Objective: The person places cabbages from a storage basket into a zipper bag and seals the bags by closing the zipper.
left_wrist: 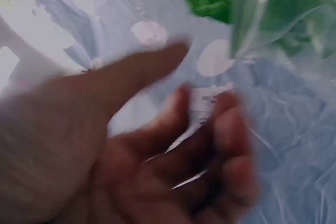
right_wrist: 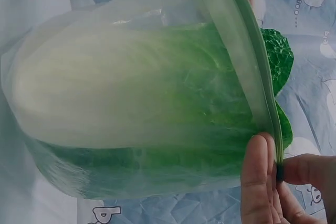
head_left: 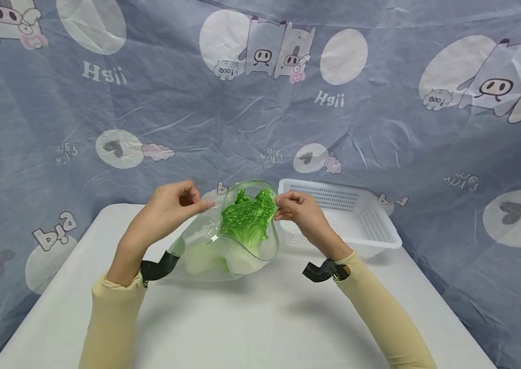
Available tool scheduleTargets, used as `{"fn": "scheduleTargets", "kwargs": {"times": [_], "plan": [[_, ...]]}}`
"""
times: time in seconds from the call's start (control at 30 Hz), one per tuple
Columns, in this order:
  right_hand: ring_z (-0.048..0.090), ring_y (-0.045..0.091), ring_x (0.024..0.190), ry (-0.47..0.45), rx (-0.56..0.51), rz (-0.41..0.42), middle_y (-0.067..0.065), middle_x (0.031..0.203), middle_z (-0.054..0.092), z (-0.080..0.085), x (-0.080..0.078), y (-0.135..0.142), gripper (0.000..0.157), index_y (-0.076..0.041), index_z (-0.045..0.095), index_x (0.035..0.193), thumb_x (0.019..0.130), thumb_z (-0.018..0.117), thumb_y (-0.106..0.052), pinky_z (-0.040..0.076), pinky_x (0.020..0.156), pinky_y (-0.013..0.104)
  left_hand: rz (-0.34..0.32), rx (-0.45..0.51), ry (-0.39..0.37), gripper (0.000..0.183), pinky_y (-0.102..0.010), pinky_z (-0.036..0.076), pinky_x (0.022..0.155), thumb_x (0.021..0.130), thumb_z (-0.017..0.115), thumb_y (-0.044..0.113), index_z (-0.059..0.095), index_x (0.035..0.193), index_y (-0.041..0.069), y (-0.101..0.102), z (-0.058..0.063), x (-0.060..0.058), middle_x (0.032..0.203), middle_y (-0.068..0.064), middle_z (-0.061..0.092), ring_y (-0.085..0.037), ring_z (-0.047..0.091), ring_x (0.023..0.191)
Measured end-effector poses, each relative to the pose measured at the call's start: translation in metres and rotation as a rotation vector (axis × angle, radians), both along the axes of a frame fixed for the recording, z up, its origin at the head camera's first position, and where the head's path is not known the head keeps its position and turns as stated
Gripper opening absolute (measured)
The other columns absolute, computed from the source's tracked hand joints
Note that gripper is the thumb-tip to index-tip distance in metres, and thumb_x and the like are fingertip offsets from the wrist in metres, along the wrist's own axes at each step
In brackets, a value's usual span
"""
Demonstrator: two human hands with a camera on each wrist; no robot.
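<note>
A clear zip bag [head_left: 191,237] with a green strip along its mouth holds a napa cabbage [head_left: 246,220]. The leafy green top pokes out at the mouth, while its pale base [right_wrist: 68,87] lies inside the plastic. My right hand [head_left: 304,212] pinches one corner of the bag's mouth between thumb and fingers, clearly seen in the right wrist view. On the other side of the mouth is my left hand [head_left: 159,210], its fingers loosely bent. In the blurred left wrist view, a gap shows between thumb and fingers, with nothing held, and the bag's edge [left_wrist: 241,24] stands beyond them.
A white perforated plastic basket [head_left: 353,218] stands at the back right, behind my right hand. A white cloth covers the table [head_left: 251,328]. Behind it hangs a blue-grey patterned curtain [head_left: 242,118].
</note>
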State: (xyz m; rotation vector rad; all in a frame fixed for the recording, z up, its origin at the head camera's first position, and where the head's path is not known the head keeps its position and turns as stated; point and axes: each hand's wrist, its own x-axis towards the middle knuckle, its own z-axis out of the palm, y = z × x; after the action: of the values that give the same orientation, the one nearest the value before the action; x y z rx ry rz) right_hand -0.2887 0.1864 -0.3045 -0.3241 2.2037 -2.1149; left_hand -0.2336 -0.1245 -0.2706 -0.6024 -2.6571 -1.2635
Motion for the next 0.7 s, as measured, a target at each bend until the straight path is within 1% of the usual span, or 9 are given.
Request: {"fn": "scheduleTargets", "kwargs": {"times": [0.07, 0.13, 0.2, 0.27, 0.37, 0.47, 0.53, 0.6, 0.7], "plan": [[0.066, 0.014, 0.070, -0.003, -0.012, -0.011, 0.004, 0.085, 0.064, -0.001, 0.000, 0.001, 0.015, 0.002, 0.061, 0.103, 0.094, 0.061, -0.010, 0.059, 0.077, 0.030, -0.092, -0.118, -0.038, 0.038, -0.031, 0.043, 0.065, 0.083, 0.071, 0.050, 0.055, 0.083, 0.015, -0.001, 0.001, 0.009, 0.078, 0.000, 0.056, -0.017, 0.051, 0.070], [0.066, 0.013, 0.070, -0.002, -0.022, -0.013, 0.004, 0.085, 0.064, -0.001, -0.001, 0.000, 0.015, 0.002, 0.061, 0.103, 0.095, 0.060, -0.010, 0.059, 0.076, 0.030, -0.196, -0.210, -0.066, 0.036, -0.028, 0.042, 0.062, 0.081, 0.076, 0.043, 0.054, 0.082, 0.014, 0.001, 0.000, 0.014, 0.074, 0.001, 0.053, -0.014, 0.048, 0.066], [0.066, 0.013, 0.069, 0.002, -0.032, -0.014, 0.004, 0.085, 0.064, -0.002, -0.002, 0.000, 0.014, 0.002, 0.061, 0.103, 0.095, 0.060, -0.010, 0.059, 0.076, 0.029, -0.271, -0.260, -0.076, 0.033, -0.026, 0.041, 0.060, 0.081, 0.078, 0.032, 0.052, 0.082, 0.013, 0.006, -0.003, 0.015, 0.073, 0.002, 0.050, -0.012, 0.046, 0.064], [0.066, 0.012, 0.069, 0.005, -0.037, -0.015, 0.003, 0.085, 0.064, -0.002, -0.002, 0.000, 0.014, 0.002, 0.061, 0.103, 0.095, 0.060, -0.010, 0.059, 0.076, 0.029, -0.308, -0.277, -0.058, 0.029, -0.025, 0.040, 0.061, 0.082, 0.077, 0.022, 0.050, 0.082, 0.011, 0.012, -0.006, 0.012, 0.073, 0.002, 0.048, -0.011, 0.045, 0.064], [0.066, 0.013, 0.069, 0.002, -0.043, -0.020, 0.003, 0.085, 0.064, -0.002, -0.002, 0.001, 0.014, 0.002, 0.061, 0.103, 0.095, 0.060, -0.010, 0.059, 0.077, 0.030, -0.308, -0.268, -0.040, 0.022, -0.026, 0.044, 0.064, 0.084, 0.074, 0.013, 0.052, 0.083, 0.011, 0.015, -0.008, 0.006, 0.075, 0.002, 0.053, -0.011, 0.049, 0.067], [0.066, 0.013, 0.070, -0.001, -0.036, -0.022, 0.003, 0.088, 0.063, -0.003, -0.003, 0.004, 0.015, 0.001, 0.061, 0.103, 0.095, 0.060, -0.012, 0.059, 0.078, 0.030, -0.272, -0.219, -0.039, 0.014, -0.029, 0.048, 0.067, 0.085, 0.073, 0.013, 0.059, 0.084, 0.012, 0.012, -0.007, 0.002, 0.077, 0.002, 0.061, -0.012, 0.056, 0.070], [0.066, 0.013, 0.071, -0.002, -0.028, -0.024, 0.003, 0.089, 0.063, -0.002, -0.005, 0.006, 0.016, 0.001, 0.061, 0.103, 0.096, 0.060, -0.013, 0.058, 0.078, 0.030, -0.238, -0.168, -0.028, 0.009, -0.030, 0.050, 0.069, 0.085, 0.074, 0.017, 0.066, 0.083, 0.014, 0.009, -0.006, -0.002, 0.078, 0.003, 0.067, -0.012, 0.060, 0.072], [0.065, 0.012, 0.072, 0.001, -0.010, -0.027, 0.003, 0.090, 0.062, 0.000, -0.007, 0.009, 0.016, 0.001, 0.061, 0.104, 0.096, 0.059, -0.013, 0.058, 0.078, 0.029, -0.209, -0.095, -0.016, 0.006, -0.032, 0.051, 0.072, 0.085, 0.075, 0.020, 0.071, 0.083, 0.016, 0.006, -0.005, -0.006, 0.079, 0.004, 0.070, -0.013, 0.063, 0.074], [0.064, 0.012, 0.073, 0.019, 0.040, -0.040, 0.002, 0.089, 0.062, 0.003, -0.010, 0.013, 0.019, 0.002, 0.060, 0.107, 0.097, 0.059, -0.014, 0.058, 0.076, 0.028, -0.176, 0.001, 0.005, 0.009, -0.034, 0.053, 0.076, 0.084, 0.076, 0.027, 0.074, 0.084, 0.019, 0.002, -0.006, -0.015, 0.082, 0.004, 0.072, -0.014, 0.066, 0.078]]}}
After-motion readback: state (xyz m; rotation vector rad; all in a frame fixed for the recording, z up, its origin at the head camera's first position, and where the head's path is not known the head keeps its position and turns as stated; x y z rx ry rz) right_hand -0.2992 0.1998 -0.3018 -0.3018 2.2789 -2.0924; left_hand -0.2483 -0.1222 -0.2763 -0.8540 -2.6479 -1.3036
